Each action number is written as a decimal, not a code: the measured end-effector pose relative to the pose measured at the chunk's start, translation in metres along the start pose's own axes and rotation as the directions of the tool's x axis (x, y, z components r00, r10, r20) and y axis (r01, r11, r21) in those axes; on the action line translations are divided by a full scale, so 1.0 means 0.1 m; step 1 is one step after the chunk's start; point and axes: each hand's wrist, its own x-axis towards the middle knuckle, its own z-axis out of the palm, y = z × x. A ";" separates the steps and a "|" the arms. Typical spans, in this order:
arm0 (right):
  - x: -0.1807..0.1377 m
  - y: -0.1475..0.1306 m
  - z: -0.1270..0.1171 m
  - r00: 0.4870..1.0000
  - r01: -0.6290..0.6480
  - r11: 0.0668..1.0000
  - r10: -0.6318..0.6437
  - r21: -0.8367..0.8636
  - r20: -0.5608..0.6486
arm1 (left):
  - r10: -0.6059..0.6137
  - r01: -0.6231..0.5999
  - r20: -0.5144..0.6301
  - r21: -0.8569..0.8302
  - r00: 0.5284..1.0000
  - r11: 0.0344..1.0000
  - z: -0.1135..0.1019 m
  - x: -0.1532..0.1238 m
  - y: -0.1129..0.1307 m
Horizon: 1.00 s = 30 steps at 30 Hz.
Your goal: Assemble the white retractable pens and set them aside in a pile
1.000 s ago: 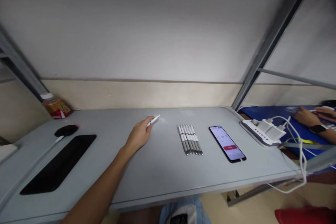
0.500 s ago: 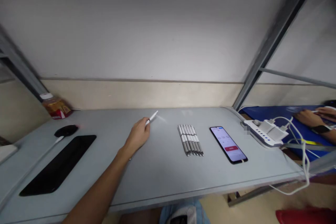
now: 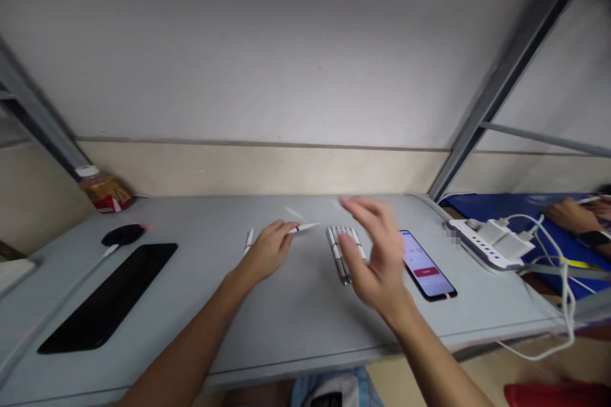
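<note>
My left hand [image 3: 271, 245] pinches a white pen [image 3: 306, 227] just above the grey table, its tip pointing right. Another white pen [image 3: 249, 240] lies on the table to the left, partly behind that hand. My right hand [image 3: 375, 251], smeared by motion, hovers with thumb and fingers apart and nothing between them. Below and behind it, a row of several white-and-grey pens [image 3: 337, 254] lies side by side, partly hidden by the hand. A lit phone [image 3: 429, 272] rests right of the right hand, its left edge partly covered.
A black slab-like device [image 3: 109, 297] and a round black pad [image 3: 123, 234] with a white cable lie left. A bottle [image 3: 105, 189] stands in the back left corner. At right are a power strip [image 3: 484, 245] with cables and another person's hand [image 3: 570, 215] over a blue surface.
My right hand has come into view over the row of pens. My left hand has moved right with its pen turned more sideways. A pen now shows on the table left of it.
</note>
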 end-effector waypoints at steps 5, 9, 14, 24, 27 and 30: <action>0.12 0.46 0.48 0.811 -0.009 0.987 0.102 -0.161 0.576 | 0.124 -0.124 0.024 0.032 0.992 0.992 0.02 -0.01 0.06; 0.06 0.56 0.75 0.611 -0.070 0.974 0.212 -0.215 0.763 | 0.155 -0.157 0.036 0.044 0.987 0.987 -0.03 0.02 0.09; -0.02 0.59 0.85 0.543 -0.291 0.952 0.245 -0.094 0.803 | 0.190 -0.197 0.069 0.136 0.979 0.971 -0.08 0.04 0.12; -0.12 0.72 0.86 0.433 -0.536 0.840 0.186 0.086 0.882 | 0.182 -0.211 0.133 0.252 0.974 0.944 -0.05 0.02 0.08; -0.15 0.61 0.87 0.540 -0.253 0.965 0.198 -0.066 0.818 | 0.140 -0.163 0.126 0.195 0.982 0.967 0.02 0.00 0.02; -0.15 0.54 0.88 0.565 -0.034 0.959 0.250 -0.280 0.787 | 0.072 -0.088 0.110 0.148 0.991 0.985 0.08 -0.01 -0.03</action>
